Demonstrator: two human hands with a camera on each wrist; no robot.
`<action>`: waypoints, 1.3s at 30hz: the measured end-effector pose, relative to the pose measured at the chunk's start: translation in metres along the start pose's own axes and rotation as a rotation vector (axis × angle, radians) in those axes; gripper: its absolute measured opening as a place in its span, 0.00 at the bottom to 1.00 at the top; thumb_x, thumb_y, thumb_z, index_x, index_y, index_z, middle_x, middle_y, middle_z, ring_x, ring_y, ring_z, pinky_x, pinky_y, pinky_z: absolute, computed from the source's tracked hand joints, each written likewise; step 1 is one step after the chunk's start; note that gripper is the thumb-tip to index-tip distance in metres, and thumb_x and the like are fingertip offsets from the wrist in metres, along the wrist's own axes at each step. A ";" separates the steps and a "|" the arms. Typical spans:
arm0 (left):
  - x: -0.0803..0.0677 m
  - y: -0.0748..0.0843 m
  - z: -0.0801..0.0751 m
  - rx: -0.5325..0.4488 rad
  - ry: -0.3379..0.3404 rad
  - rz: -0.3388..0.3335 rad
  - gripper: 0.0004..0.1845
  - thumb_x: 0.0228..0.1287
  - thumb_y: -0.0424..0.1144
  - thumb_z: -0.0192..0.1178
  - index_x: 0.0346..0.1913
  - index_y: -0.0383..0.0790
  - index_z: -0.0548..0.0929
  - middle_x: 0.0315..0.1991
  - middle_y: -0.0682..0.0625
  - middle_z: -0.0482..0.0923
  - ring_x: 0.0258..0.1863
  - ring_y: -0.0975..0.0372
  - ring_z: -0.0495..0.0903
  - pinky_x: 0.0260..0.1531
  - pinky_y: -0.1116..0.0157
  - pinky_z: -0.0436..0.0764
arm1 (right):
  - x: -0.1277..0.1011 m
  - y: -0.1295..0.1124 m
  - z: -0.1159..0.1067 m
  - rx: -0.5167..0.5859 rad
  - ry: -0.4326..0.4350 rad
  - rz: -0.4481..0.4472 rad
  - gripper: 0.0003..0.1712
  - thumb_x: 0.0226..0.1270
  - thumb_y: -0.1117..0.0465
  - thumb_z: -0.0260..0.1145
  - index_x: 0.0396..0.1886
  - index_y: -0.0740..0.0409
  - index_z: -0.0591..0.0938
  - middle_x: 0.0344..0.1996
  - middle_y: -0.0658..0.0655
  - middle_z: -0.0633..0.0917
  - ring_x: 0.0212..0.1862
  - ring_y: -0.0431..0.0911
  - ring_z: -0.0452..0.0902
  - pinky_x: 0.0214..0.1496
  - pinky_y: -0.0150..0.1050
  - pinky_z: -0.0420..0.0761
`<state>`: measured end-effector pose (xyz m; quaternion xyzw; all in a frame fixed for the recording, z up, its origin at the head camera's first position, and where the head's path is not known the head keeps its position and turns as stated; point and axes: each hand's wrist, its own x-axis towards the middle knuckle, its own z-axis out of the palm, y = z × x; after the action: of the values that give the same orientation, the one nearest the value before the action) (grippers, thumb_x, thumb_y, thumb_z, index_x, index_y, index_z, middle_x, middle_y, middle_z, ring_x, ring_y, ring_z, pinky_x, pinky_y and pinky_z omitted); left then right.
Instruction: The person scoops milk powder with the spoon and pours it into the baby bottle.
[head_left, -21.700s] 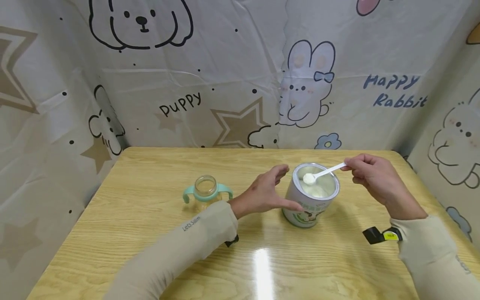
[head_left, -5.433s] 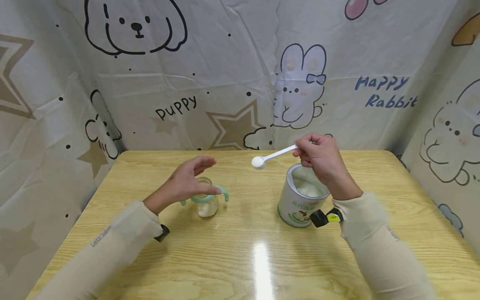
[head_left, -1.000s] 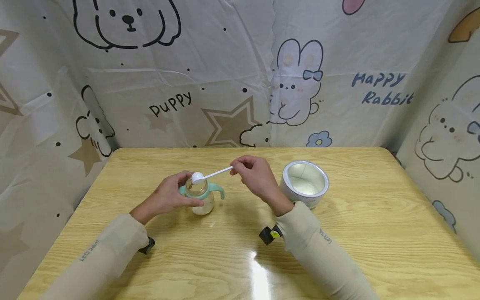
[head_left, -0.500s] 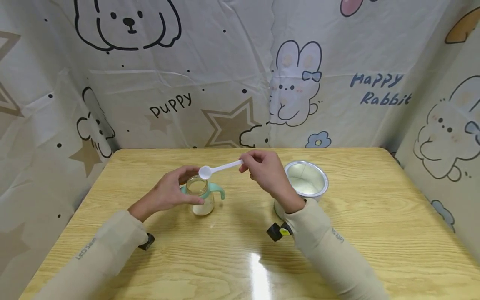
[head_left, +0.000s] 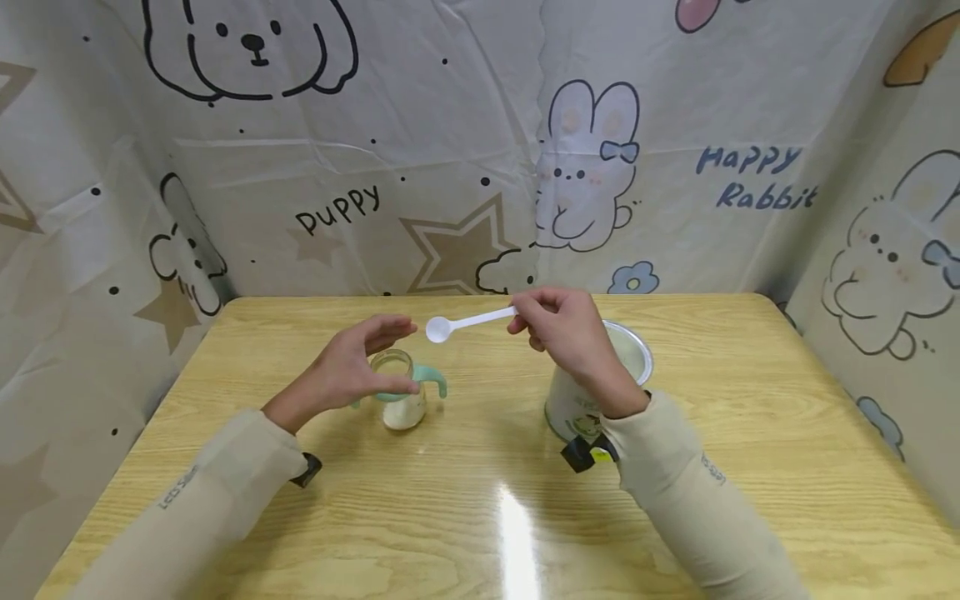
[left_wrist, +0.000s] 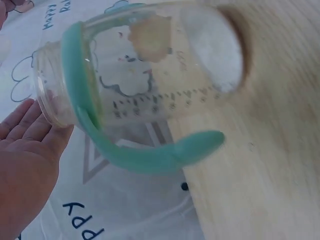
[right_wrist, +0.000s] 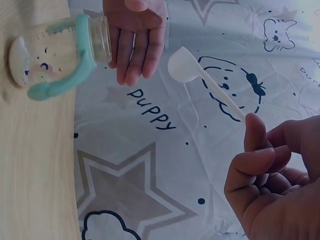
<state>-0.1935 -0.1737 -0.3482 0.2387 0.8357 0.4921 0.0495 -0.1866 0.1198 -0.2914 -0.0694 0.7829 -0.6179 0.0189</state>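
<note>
My right hand (head_left: 573, 337) pinches the end of a long white handle on a measuring scoop (head_left: 439, 329). The scoop's bowl looks empty and hangs in the air to the right of the baby bottle (head_left: 405, 413). That clear bottle, with its mint-green two-handled collar, stands uncapped on the table with white powder at the bottom. Around its neck, fingers spread and apart from the glass, is my left hand (head_left: 341, 364). In the left wrist view the powder (left_wrist: 212, 47) covers the bottle's base. A milk powder can (head_left: 561, 406) stands open, partly hidden behind my right forearm.
The wooden table (head_left: 450, 517) reaches to a printed cloth (head_left: 465, 167) hanging behind it, with more cloth at both sides. The can stands right of the bottle, with bare tabletop between them.
The scoop was tipped over the bottle's mouth a second ago. My right hand has since drawn it right and up, level with its bowl. My left hand has loosened from the bottle and risen slightly.
</note>
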 end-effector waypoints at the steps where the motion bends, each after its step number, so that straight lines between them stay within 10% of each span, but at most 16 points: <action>1: 0.001 0.002 0.001 -0.005 0.000 0.002 0.44 0.50 0.34 0.79 0.69 0.29 0.68 0.66 0.37 0.72 0.68 0.48 0.69 0.70 0.54 0.67 | 0.000 0.000 -0.002 0.003 0.003 0.001 0.15 0.75 0.58 0.61 0.44 0.66 0.86 0.25 0.52 0.84 0.23 0.39 0.69 0.25 0.28 0.72; 39: 0.042 0.051 0.051 -0.096 -0.015 0.075 0.46 0.47 0.33 0.81 0.69 0.32 0.68 0.67 0.41 0.72 0.68 0.53 0.69 0.69 0.60 0.67 | -0.023 0.002 -0.091 -0.150 0.140 0.003 0.19 0.76 0.55 0.59 0.46 0.71 0.81 0.24 0.47 0.82 0.27 0.39 0.71 0.27 0.28 0.75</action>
<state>-0.1963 -0.0941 -0.3245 0.2710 0.8013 0.5312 0.0486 -0.1740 0.2108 -0.2733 -0.0263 0.8264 -0.5610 -0.0403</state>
